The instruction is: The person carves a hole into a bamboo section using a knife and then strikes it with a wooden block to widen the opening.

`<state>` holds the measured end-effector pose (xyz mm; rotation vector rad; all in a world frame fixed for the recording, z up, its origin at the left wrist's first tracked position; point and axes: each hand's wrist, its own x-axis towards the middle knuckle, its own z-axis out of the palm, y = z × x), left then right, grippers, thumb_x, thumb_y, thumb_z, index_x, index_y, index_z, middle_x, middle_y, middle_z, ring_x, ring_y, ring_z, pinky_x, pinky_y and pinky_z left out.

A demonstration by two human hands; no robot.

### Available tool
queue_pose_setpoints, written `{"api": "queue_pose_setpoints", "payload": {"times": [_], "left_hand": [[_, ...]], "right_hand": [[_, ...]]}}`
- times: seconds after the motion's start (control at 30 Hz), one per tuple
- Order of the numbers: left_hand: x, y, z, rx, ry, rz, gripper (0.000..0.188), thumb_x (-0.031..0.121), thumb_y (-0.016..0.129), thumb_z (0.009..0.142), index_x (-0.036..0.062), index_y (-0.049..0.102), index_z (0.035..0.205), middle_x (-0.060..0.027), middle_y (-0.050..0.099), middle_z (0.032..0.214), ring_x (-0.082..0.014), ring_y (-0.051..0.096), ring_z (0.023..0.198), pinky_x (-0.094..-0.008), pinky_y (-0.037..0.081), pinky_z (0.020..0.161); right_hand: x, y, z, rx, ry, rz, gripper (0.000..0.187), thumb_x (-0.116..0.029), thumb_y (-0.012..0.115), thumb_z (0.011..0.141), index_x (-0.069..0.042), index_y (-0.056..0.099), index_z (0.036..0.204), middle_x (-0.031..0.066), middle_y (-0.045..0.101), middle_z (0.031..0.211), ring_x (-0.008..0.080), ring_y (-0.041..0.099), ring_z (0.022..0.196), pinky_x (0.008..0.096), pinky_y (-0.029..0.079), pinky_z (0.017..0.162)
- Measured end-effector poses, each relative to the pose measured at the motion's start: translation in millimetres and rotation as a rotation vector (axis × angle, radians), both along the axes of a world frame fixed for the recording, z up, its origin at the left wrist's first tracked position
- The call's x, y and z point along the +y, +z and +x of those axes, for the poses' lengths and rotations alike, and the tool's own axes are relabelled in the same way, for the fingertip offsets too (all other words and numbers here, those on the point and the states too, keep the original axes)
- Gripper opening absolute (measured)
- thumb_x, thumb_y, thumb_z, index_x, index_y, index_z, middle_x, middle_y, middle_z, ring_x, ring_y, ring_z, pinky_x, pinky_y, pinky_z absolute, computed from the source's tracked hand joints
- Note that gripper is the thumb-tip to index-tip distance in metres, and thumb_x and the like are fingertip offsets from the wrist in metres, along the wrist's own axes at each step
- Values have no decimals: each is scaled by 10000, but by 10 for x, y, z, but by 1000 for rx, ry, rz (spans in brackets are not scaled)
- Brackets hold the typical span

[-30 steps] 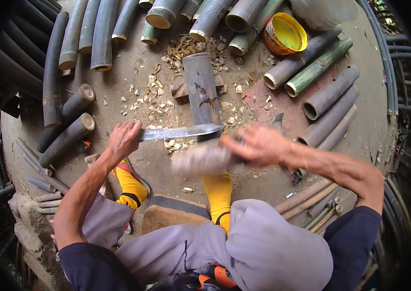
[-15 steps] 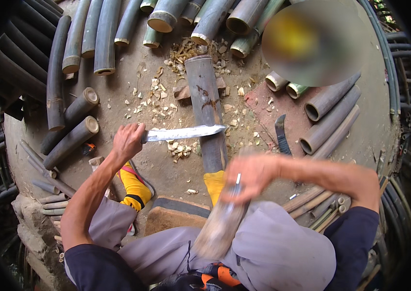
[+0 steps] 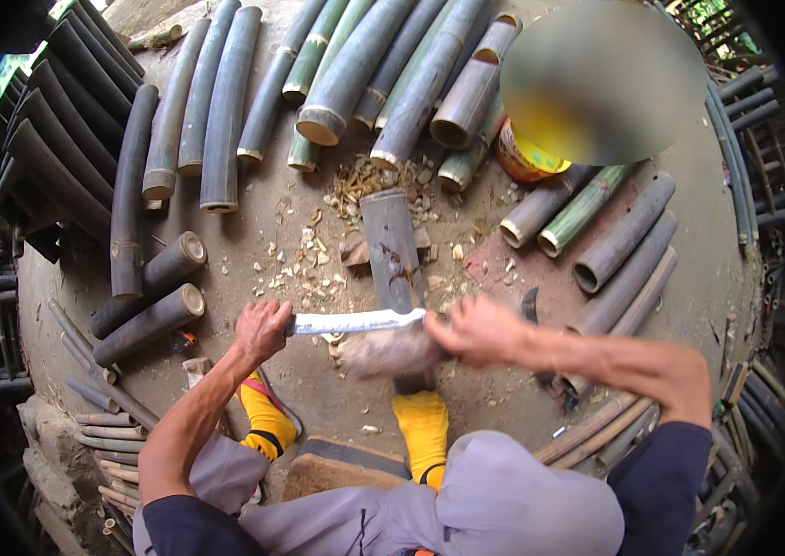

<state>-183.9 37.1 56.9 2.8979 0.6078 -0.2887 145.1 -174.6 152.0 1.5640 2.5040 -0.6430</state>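
Knife (image 3: 352, 322) across bamboo tube (image 3: 392, 243).

Long bamboo tubes (image 3: 233, 111) fan out at the top; a red-and-yellow tub (image 3: 520, 159), partly blurred, stands near a green tube (image 3: 587, 211); two short dark tubes (image 3: 149, 324) lie side by side at left; a rough stone (image 3: 51, 463) sits beside thin bamboo lengths (image 3: 107, 432).

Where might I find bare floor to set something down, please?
One bare strip of floor lies between the grey hollow tubes and the long poles at the right edge. Another patch lies between the right forearm, right knee and right yellow sock. Crowded areas are the top, with bamboo lengths, and the middle, with wood chips, knife and wooden club.
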Motion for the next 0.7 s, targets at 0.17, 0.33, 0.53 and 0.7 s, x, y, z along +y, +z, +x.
{"api": "queue_pose_setpoints", "payload": {"times": [0.17, 0.33, 0.53, 0.7], "left_hand": [[-25, 0, 13, -20, 11, -13, 253, 53, 649, 639, 91, 518, 852, -85, 556, 743, -283, 599, 743, -411, 426, 643], [4, -12, 41, 41, 8, -15, 213, 76, 619, 692, 110, 528, 882, -77, 581, 775, -258, 608, 772, -406, 425, 650], [19, -28, 42, 40, 27, -40, 202, 44, 612, 678, 100, 521, 850, -85, 571, 766, -271, 597, 769, -404, 428, 656], [-24, -54, 88, -64, 93, -32, 282, 25, 640, 655, 78, 505, 897, -109, 547, 826, -294, 585, 805, -402, 430, 662]], "right_hand": [[-331, 148, -402, 607, 451, 383, 354, -140, 584, 833, -60, 526, 1173, 85, 590, 814, 217, 628, 747, 331, 526, 584], [53, -141, 153, -157, 42, -1, 639, -230, 700, 743, -36, 438, 1293, 164, 608, 935, 312, 597, 846, 420, 504, 708], [-264, -22, -72, 417, 236, 170, 606, -182, 687, 755, -67, 403, 1277, 135, 603, 912, 285, 637, 748, 351, 527, 641], [-222, -262, 307, 238, -333, 63, 750, -270, 794, 626, -42, 406, 1226, 182, 601, 935, 328, 631, 830, 442, 528, 732]]}}
